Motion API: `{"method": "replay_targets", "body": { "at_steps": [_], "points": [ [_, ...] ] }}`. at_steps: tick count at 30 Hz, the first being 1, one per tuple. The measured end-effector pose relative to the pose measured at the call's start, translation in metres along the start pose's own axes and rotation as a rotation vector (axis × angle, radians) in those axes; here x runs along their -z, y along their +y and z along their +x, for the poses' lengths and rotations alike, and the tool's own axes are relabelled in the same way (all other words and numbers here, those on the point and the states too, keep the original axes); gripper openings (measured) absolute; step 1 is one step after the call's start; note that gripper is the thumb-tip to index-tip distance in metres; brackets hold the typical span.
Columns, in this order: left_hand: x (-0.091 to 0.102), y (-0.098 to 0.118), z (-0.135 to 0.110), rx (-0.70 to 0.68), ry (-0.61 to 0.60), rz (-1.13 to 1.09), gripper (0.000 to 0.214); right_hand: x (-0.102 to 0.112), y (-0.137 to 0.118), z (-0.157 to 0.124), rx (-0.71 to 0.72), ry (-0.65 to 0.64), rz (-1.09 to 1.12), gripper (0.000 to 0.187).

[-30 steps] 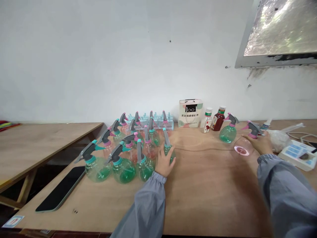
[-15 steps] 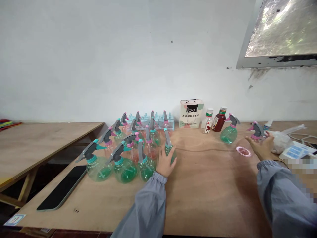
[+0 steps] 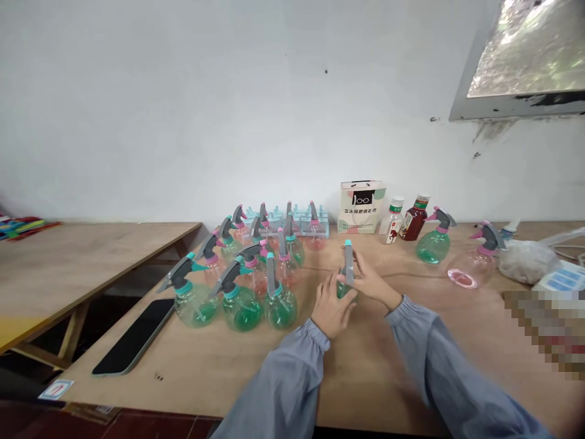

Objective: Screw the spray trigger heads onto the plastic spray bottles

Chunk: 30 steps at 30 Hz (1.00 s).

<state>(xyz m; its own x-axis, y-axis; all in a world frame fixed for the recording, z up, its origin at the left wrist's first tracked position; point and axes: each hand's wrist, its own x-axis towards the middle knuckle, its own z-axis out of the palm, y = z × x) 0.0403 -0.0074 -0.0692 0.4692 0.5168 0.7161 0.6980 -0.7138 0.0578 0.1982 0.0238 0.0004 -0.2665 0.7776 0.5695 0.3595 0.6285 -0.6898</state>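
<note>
A green spray bottle (image 3: pixel 348 263) with a grey sprayer head and teal collar is upright between my two hands near the middle of the table. My left hand (image 3: pixel 333 306) is wrapped round its body from the left. From the right, my right hand (image 3: pixel 372 281) grips it around the collar and sprayer head. Fingers cover most of the bottle's body. To the left of my hands stand several more spray bottles, green ones (image 3: pixel 242 309) with teal collars and pink ones (image 3: pixel 287 267) with pink collars.
A black phone (image 3: pixel 136 335) lies at front left. Along the back are a blue rack (image 3: pixel 320 222), a paper bag (image 3: pixel 361 213) and two drink bottles (image 3: pixel 414 218). A green spray bottle (image 3: pixel 433 246), a pink one (image 3: pixel 478 262) and a plastic bag (image 3: pixel 525 261) are on the right.
My right hand has let go of the pink spray bottle and come left to the green one. My left hand and the green bottle have shifted right, away from the group.
</note>
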Motion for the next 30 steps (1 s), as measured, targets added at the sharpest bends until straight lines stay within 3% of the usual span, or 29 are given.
{"method": "replay_targets", "body": {
  "at_steps": [4,8,10,12,14,17,19,24,28,30],
  "points": [
    [0.015,-0.005,0.004,-0.080,0.102,-0.036,0.042,-0.009,-0.015,0.014,-0.011,0.035,0.135,0.069],
    [0.021,-0.011,0.006,-0.185,0.414,-0.232,0.036,0.001,-0.036,0.022,-0.057,0.173,0.246,0.047],
    [0.020,-0.010,0.007,-0.117,0.632,-0.427,0.034,0.009,-0.048,0.025,-0.066,0.183,0.374,0.042],
    [0.018,-0.011,0.012,0.066,0.765,-0.569,0.031,0.019,-0.061,0.029,-0.043,0.177,0.455,0.038],
    [0.014,-0.015,0.025,0.311,0.744,-0.624,0.031,0.027,-0.070,0.033,-0.013,0.189,0.448,0.034],
    [0.006,-0.031,0.053,0.677,0.602,-0.671,0.037,0.031,-0.075,0.037,0.003,0.247,0.404,0.033],
    [0.000,-0.047,0.074,0.846,0.517,-0.673,0.038,0.029,-0.070,0.037,-0.002,0.294,0.381,0.033],
    [-0.019,-0.074,0.110,0.873,0.340,-0.521,0.039,0.020,-0.051,0.031,-0.075,0.397,0.335,0.031],
    [-0.034,-0.079,0.126,0.909,0.332,-0.451,0.040,0.020,-0.053,0.030,-0.054,0.109,0.447,0.025],
    [-0.039,-0.081,0.133,0.878,0.327,-0.404,0.043,0.020,-0.057,0.030,-0.037,0.031,0.454,0.024]
  ]
}}
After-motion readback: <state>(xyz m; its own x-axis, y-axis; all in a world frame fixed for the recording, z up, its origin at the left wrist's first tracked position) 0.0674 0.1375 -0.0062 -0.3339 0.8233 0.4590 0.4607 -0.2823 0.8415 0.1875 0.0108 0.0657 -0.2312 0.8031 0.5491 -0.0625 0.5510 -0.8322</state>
